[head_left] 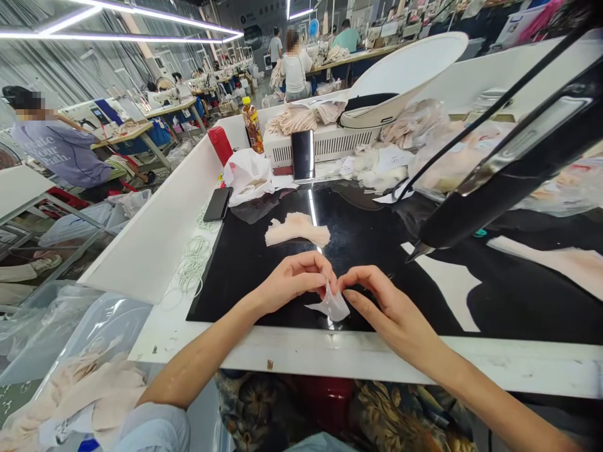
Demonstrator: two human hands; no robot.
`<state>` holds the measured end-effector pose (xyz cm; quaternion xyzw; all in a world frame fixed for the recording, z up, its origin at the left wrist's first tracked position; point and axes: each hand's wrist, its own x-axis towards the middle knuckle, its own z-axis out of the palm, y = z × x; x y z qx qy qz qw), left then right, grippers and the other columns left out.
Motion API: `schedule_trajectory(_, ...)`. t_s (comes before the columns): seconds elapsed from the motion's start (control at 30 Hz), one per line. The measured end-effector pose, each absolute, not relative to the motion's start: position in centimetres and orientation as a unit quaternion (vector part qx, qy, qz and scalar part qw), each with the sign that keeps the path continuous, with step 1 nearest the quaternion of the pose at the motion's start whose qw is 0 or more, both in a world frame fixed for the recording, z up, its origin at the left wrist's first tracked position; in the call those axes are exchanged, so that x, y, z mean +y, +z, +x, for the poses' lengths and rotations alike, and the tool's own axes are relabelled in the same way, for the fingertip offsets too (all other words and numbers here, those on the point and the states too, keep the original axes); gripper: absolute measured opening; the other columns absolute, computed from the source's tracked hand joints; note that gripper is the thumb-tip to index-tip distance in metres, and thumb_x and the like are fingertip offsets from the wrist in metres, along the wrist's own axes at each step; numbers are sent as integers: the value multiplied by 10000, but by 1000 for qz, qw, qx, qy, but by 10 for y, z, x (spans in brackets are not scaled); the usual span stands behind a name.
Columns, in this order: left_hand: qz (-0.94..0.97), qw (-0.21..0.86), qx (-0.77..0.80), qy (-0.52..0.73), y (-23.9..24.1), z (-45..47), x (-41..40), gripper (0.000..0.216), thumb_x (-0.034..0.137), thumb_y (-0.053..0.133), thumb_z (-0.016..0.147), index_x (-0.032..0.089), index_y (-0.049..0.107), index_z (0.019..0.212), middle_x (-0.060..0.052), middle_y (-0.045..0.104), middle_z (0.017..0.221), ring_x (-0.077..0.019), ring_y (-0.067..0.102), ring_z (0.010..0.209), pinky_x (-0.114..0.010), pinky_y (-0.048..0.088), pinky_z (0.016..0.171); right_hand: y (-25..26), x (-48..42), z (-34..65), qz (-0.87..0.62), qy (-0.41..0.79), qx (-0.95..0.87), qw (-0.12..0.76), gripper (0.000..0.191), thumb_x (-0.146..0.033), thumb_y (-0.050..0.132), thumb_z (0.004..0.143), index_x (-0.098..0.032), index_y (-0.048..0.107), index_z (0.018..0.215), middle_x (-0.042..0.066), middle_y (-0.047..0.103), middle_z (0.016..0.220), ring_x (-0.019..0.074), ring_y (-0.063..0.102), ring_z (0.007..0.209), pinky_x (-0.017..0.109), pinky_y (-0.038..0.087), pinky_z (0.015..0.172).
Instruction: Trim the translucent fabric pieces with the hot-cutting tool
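Observation:
Near the front edge of a glossy black work surface, my left hand pinches a small, thin white fabric piece between thumb and fingers. The piece hangs below the fingertips, one pointed end to the left. Close by on its right side, my right hand has thumb and index finger apart, the index fingertip at the top of the fabric; whether it grips an edge is hard to make out. Beyond my hands lies a stack of pale peach fabric pieces. A larger white cut piece lies flat to the right.
A thick black pen-like arm slants in from the upper right. Green elastic loops and a black phone lie at the left. Behind stand another phone, a drink bottle and bagged fabric. People sit at machines farther off.

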<state>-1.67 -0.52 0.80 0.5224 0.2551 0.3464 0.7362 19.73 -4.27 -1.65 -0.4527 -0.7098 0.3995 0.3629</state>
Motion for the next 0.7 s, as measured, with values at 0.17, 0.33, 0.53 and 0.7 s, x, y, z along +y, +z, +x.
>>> schedule_trajectory(0.17, 510, 721, 330, 334, 3, -14, 1, 322, 456, 730, 860, 162, 600, 873, -39, 661, 862, -130, 637, 747, -241, 499, 668, -17, -38, 206, -481, 365, -730, 320, 194, -419, 508, 981, -261, 610, 936, 4, 679, 907, 163, 628, 854, 300, 514, 783)
schedule_trajectory(0.33, 597, 564, 450, 351, -8, -13, 4, 269, 448, 623, 925, 181, 621, 948, -44, 655, 996, -143, 648, 824, -246, 522, 699, -24, -34, 215, -504, 251, -779, 277, 198, -372, 478, 996, -254, 635, 977, 30, 703, 925, 185, 626, 834, 346, 500, 771)
schedule_trajectory(0.53, 829, 262, 421, 260, -9, -16, 1, 158, 260, 572, 966, 222, 708, 1037, -47, 667, 1048, -176, 612, 921, -285, 478, 852, -34, -28, 218, -493, 121, -834, 217, 243, -317, 446, 1016, -216, 667, 1016, 63, 701, 938, 214, 600, 837, 391, 450, 796)
schedule_trajectory(0.7, 908, 143, 352, 174, -15, -15, -2, 244, 265, 497, 1020, 217, 719, 1111, -82, 667, 1092, -216, 605, 988, -350, 470, 905, -29, -33, 220, -501, 106, -835, 204, 276, -301, 432, 1023, -208, 691, 1035, 72, 693, 947, 216, 604, 858, 381, 448, 790)
